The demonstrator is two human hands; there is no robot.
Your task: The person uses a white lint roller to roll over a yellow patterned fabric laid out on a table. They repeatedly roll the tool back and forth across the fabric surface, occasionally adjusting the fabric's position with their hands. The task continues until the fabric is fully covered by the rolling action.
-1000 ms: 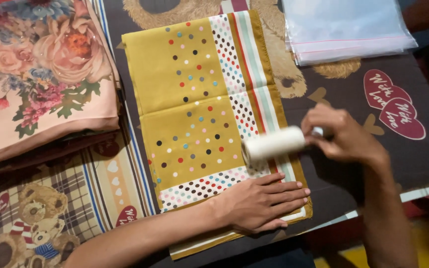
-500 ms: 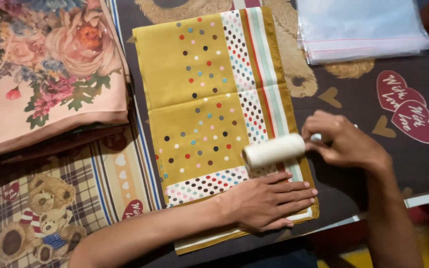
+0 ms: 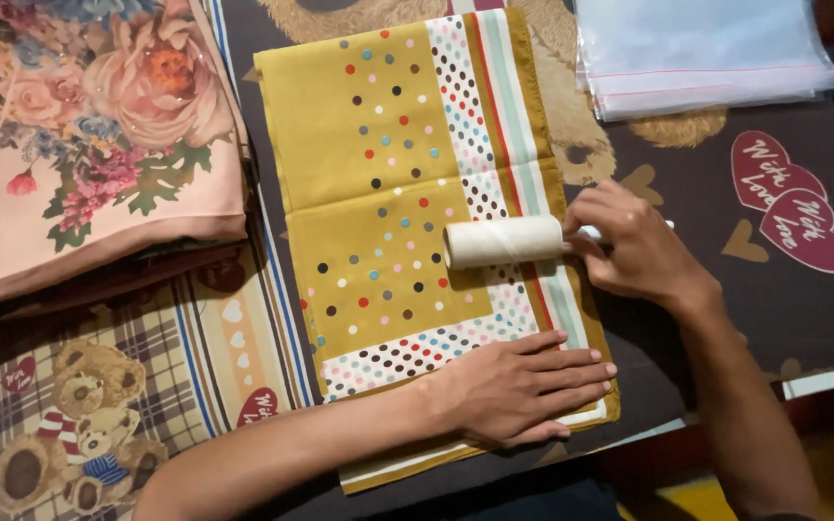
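Note:
A folded mustard-yellow scarf (image 3: 388, 145) with coloured dots and a striped border lies flat in the middle of the head view. My left hand (image 3: 523, 386) presses flat on its near right corner, fingers together and pointing right. My right hand (image 3: 634, 246) grips the handle of a lint roller (image 3: 502, 241), whose cream-coloured roll rests on the scarf's lower half, across the dotted border strip.
A stack of folded floral peach fabric (image 3: 79, 145) lies at the left. A pile of clear plastic bags (image 3: 697, 53) sits at the top right. The surface wears a dark cover with teddy bears (image 3: 89, 425) and red hearts (image 3: 792, 207); its edge runs along the lower right.
The lint roller has moved left and slightly up across the scarf with my right hand. My left hand has stayed pressed on the near corner.

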